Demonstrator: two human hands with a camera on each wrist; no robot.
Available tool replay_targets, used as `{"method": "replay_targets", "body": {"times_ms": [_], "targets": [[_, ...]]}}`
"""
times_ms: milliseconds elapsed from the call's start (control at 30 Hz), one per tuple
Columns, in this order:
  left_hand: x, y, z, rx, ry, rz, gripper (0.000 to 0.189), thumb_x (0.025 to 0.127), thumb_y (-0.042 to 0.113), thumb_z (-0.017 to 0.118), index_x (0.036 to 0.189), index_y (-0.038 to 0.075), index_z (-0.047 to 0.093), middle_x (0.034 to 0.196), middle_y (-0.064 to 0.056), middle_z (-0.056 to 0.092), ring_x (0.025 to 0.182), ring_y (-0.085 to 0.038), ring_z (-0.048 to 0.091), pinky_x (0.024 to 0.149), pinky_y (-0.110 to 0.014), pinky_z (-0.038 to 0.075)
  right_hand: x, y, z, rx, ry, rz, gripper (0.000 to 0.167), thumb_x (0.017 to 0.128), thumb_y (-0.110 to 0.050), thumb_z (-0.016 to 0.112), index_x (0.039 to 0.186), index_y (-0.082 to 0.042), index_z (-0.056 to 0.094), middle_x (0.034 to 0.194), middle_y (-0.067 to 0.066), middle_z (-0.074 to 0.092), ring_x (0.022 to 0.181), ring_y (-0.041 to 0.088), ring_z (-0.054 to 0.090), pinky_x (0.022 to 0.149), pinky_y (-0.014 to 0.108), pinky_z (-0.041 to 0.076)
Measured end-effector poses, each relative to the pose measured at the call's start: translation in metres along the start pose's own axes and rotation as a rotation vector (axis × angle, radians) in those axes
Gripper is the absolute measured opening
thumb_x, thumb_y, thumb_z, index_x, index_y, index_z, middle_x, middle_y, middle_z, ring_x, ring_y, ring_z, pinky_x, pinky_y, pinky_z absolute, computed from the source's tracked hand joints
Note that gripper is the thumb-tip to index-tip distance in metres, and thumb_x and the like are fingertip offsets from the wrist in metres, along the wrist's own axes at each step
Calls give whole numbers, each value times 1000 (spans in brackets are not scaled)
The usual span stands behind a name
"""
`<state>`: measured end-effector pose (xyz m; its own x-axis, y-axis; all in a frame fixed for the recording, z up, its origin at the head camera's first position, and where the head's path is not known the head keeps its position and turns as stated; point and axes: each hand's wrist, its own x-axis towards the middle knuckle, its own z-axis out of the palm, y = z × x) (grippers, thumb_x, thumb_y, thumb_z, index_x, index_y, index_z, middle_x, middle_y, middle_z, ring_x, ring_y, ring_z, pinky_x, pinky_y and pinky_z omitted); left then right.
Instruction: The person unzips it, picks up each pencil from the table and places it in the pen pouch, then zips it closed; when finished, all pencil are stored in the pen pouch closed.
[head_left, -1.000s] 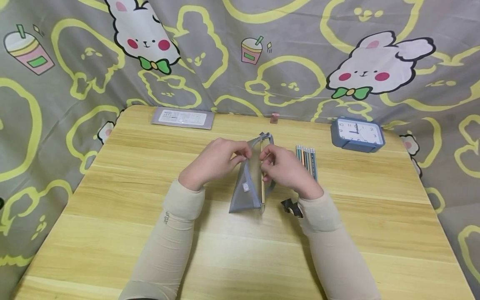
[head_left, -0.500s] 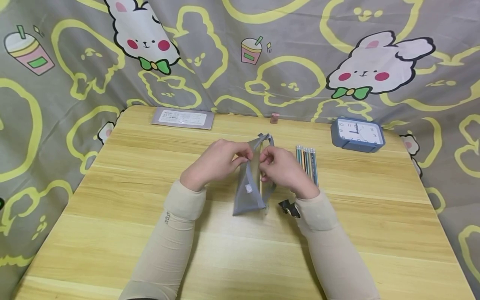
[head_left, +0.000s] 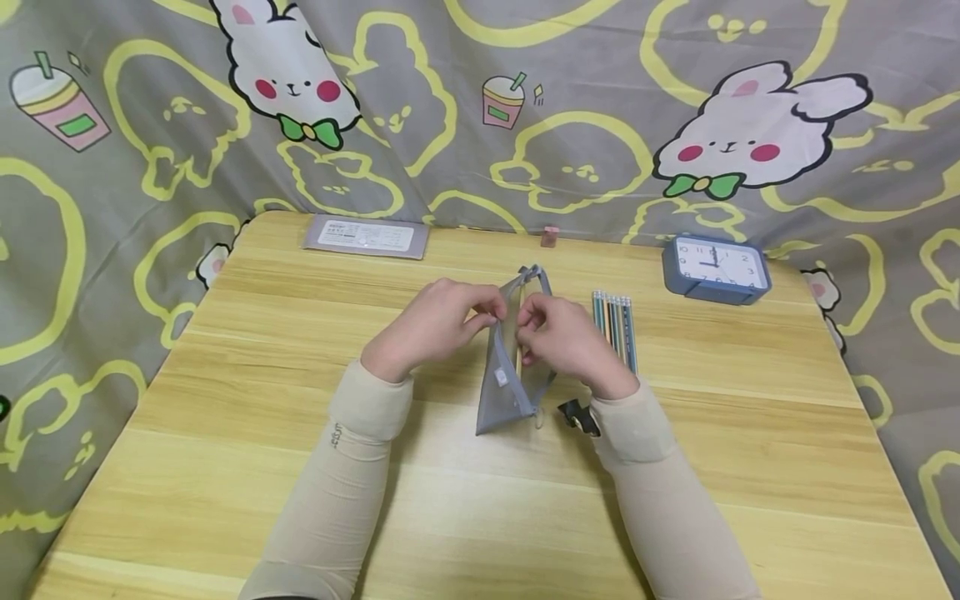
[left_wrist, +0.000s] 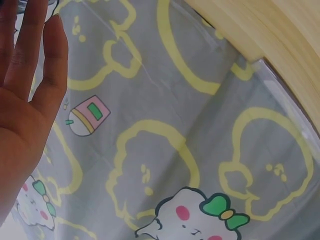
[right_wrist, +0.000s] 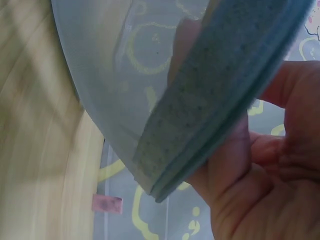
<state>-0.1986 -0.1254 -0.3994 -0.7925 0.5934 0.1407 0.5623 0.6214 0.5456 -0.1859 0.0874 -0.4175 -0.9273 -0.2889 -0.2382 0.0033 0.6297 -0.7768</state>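
Grey curtain [head_left: 581,50] round the far and both lateral sides, printed with yellow outlines, white rabbits and drink cups. Against it, a pale wood-grain surface [head_left: 450,517]. Near its middle, a grey mesh pencil pouch [head_left: 498,354], mouth parted. Left hand [head_left: 446,321]: thumb and forefinger pinching the pouch's left rim. Right hand [head_left: 558,333]: reaching over the opposite rim, fingers curled, seemingly pinching the pencil inside. Far left, a flat lilac packet [head_left: 363,236] with white label; far right, a blue desk clock [head_left: 720,265]. A row of pencils [head_left: 617,333] lies just right of the right hand. Single pencil [head_left: 518,358] lengthwise within the mouth; step in hand looks like stowing it, and the next move calls for keeping that rim apart while the pencil settles. Smallest: a black object [head_left: 579,417] by the right cuff, unidentified; a pinkish tag [head_left: 550,237] at the back edge.
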Motion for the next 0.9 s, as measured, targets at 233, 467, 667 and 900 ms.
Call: {"method": "replay_targets", "body": {"times_ms": [233,467,667,900], "targets": [[0,-1,-1,10,2,-7,9,100,8,72,104,15,75,103,0,81,100,-18,76,90,-40,58,-3,2,-9,-87,22,-24,11,102,-20,63,107,-11,66,99,9,72,75,21,75,62,32,54],[-1,-2,-1,11,6,-3,9,100,8,73,103,16,75,100,2,79,97,-17,74,90,-39,57,-10,22,-52,-138,156,30,22,104,-28,60,113,-9,66,109,13,72,85,26,75,69,32,55],[-1,-1,-2,18,0,-10,8,101,8,72,104,15,75,101,2,79,97,-17,74,90,-39,57,-12,73,-90,-294,238,121,32,105,-32,56,118,-4,63,115,24,72,92,33,71,70,38,53],[-2,-1,-3,13,-6,-22,9,101,8,72,104,15,75,102,2,79,99,-18,74,91,-39,57,-9,114,-104,-423,139,199,30,102,-26,57,115,0,64,112,25,70,86,33,62,66,37,47]]}}
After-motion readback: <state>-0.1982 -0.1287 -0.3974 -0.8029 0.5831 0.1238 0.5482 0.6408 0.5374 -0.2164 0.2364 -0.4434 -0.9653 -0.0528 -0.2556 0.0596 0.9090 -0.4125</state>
